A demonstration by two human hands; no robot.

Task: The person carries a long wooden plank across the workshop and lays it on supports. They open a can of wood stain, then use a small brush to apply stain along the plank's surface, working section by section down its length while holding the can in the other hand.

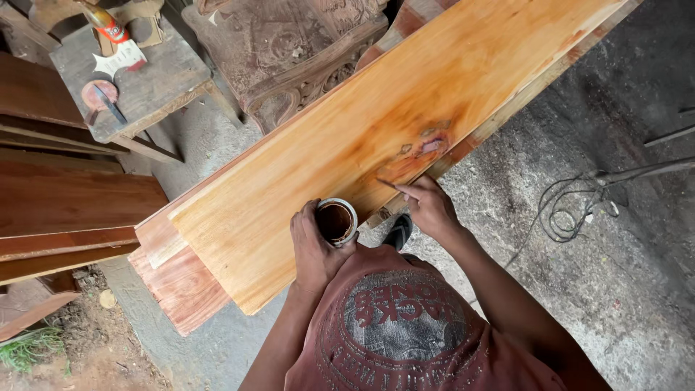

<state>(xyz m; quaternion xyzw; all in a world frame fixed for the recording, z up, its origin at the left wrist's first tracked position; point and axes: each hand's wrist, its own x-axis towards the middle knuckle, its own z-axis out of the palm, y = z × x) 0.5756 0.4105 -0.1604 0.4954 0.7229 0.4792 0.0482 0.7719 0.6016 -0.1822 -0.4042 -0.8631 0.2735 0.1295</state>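
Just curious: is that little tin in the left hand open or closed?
Open: the tin in the left hand has no lid, and its brown inside shows.

Grey concrete floor [622,289], dusty, daylit. Carved wooden furniture [289,51] at top. Small worn table [156,83] top left. Stacked dark boards [65,203] at left. Coiled cable [572,210] on floor at right.

The long plank [405,116] is bare wood, smooth and warm orange, with a faint sheen and one darker knot patch. The small tin [337,221] in the left hand [313,250] looks like metal — pale rim, rusty-brown inside. The carved panel [289,51] is dull, dusty wood. The floor [615,275] is rough grey concrete — matt and gritty.
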